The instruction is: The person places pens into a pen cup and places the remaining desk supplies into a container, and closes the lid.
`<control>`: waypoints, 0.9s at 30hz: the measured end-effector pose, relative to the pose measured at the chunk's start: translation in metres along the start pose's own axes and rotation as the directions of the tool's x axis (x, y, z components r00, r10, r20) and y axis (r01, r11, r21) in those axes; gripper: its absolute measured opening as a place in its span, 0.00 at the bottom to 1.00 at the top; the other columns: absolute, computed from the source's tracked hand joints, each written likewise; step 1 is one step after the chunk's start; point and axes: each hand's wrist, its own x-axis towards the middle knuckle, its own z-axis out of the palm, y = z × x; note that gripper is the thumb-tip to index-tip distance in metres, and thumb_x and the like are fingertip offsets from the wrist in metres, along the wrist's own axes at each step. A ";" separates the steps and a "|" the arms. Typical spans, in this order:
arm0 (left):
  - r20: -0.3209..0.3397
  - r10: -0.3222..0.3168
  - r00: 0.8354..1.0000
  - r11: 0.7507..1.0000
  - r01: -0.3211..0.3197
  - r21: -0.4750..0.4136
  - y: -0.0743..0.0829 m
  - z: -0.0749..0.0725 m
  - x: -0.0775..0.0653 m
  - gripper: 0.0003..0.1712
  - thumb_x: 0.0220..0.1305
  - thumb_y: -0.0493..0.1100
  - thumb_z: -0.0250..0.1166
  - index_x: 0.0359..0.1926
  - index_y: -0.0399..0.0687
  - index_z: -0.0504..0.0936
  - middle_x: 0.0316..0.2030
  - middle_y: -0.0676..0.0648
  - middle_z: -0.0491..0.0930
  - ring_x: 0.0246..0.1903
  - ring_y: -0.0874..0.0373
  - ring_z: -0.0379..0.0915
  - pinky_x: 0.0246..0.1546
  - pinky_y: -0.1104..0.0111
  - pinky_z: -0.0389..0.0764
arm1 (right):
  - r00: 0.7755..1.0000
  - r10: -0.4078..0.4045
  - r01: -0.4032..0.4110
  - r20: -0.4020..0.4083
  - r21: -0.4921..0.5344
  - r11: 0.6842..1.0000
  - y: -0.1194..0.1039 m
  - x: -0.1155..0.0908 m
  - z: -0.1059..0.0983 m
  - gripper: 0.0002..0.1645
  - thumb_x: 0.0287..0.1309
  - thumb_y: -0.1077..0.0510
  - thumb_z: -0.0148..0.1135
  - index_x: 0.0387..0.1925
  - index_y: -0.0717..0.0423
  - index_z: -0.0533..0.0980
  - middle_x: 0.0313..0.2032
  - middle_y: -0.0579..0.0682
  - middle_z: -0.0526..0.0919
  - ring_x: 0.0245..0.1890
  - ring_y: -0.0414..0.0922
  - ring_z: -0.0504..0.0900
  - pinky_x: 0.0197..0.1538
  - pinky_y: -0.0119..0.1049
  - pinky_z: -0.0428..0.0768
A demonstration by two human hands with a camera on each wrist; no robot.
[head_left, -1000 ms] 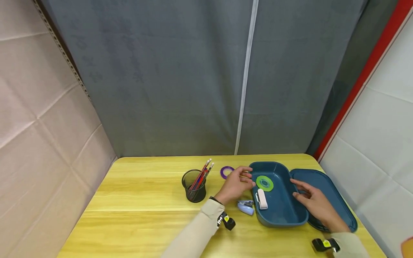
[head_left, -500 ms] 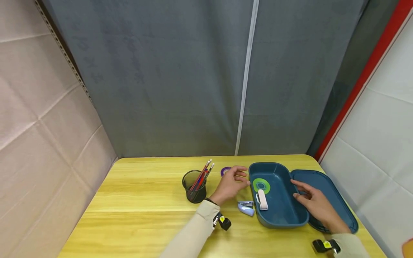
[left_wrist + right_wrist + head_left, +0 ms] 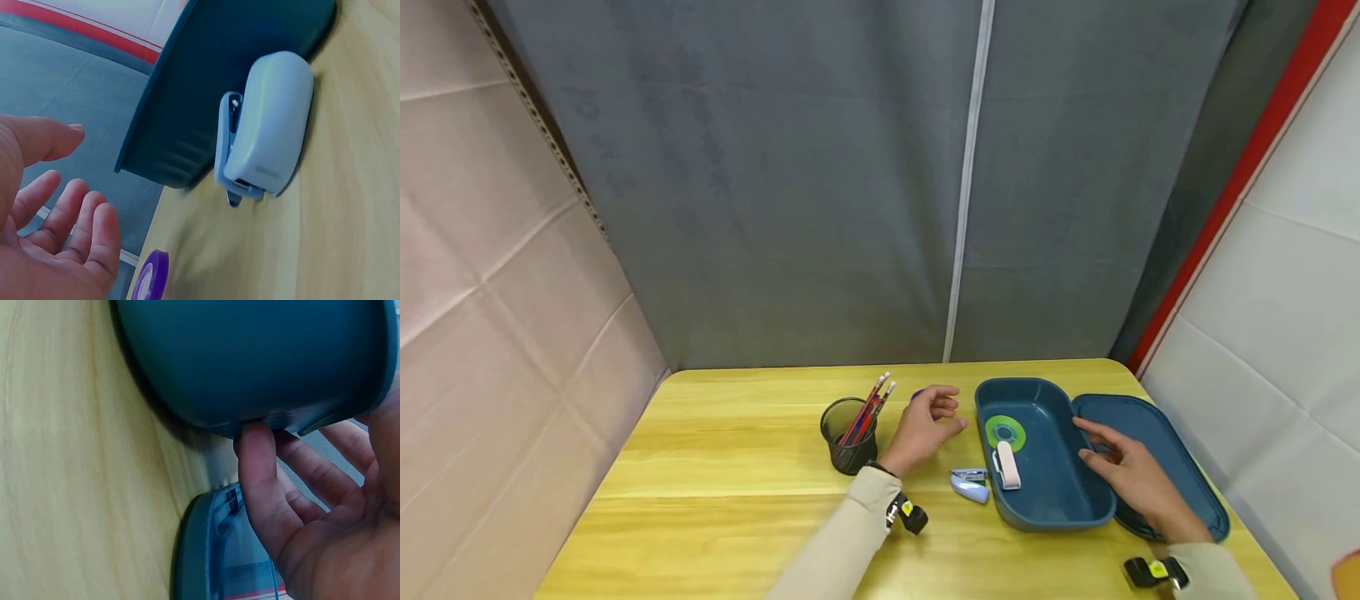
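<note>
You seem at the reach: left grip [image 3: 921, 429] empty, purple tape [image 3: 160, 274] beside it wanting a pinch; right grip [image 3: 1133, 477] loosely touches box [image 3: 1060, 475].

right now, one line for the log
left hand: empty; right hand: touching blue box; box holds: green tape; purple tape: outside; lid: off

Our bare left hand [image 3: 925, 427]: fingers loosely bent, thumb reaching forward, a clear gap between it and the fingertips. From the left wrist view we note the palm in sight. Behind this hand, our left forearm in its pale beige cloth sleeve [image 3: 838, 537] slants back and outward.

Our bare right hand [image 3: 1137, 483]: fingers extended and only slightly bent, thumb below the index finger, tips pointing toward the left hand. Behind its wrist, our pale beige cloth right cuff [image 3: 1213, 571] begins.
</note>
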 end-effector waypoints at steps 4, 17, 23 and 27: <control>-0.023 -0.011 1.000 1.000 0.012 0.024 -0.001 -0.001 0.002 0.29 0.63 0.40 0.77 0.64 0.49 0.80 0.56 0.36 0.83 0.56 0.42 0.81 0.57 0.62 0.84 | 1.000 0.012 -0.012 0.000 0.004 1.000 0.000 0.000 0.000 0.36 0.75 0.51 0.64 0.78 0.52 0.67 0.70 0.71 0.73 0.61 0.62 0.81 0.45 0.31 0.84; -0.129 0.005 0.992 0.988 0.015 0.154 -0.020 0.000 0.012 0.30 0.63 0.39 0.76 0.65 0.47 0.79 0.62 0.41 0.81 0.65 0.42 0.77 0.67 0.49 0.79 | 1.000 0.027 -0.027 0.003 0.005 1.000 -0.001 0.000 0.001 0.36 0.75 0.52 0.64 0.78 0.52 0.67 0.69 0.71 0.74 0.58 0.59 0.83 0.46 0.34 0.85; -0.184 0.016 0.983 0.974 0.026 0.225 -0.022 0.000 0.017 0.33 0.60 0.40 0.78 0.66 0.49 0.78 0.65 0.37 0.78 0.65 0.39 0.76 0.67 0.47 0.78 | 1.000 0.028 -0.028 0.002 0.010 1.000 -0.001 0.001 0.001 0.36 0.74 0.51 0.65 0.78 0.52 0.67 0.69 0.71 0.74 0.58 0.59 0.83 0.46 0.34 0.84; -0.212 0.015 0.977 0.972 0.036 0.233 -0.025 0.001 0.020 0.40 0.58 0.40 0.79 0.70 0.46 0.74 0.67 0.33 0.74 0.64 0.37 0.75 0.65 0.45 0.79 | 1.000 0.028 -0.028 0.002 0.008 1.000 0.000 0.001 0.001 0.37 0.74 0.51 0.65 0.78 0.52 0.67 0.69 0.71 0.74 0.58 0.59 0.83 0.45 0.34 0.84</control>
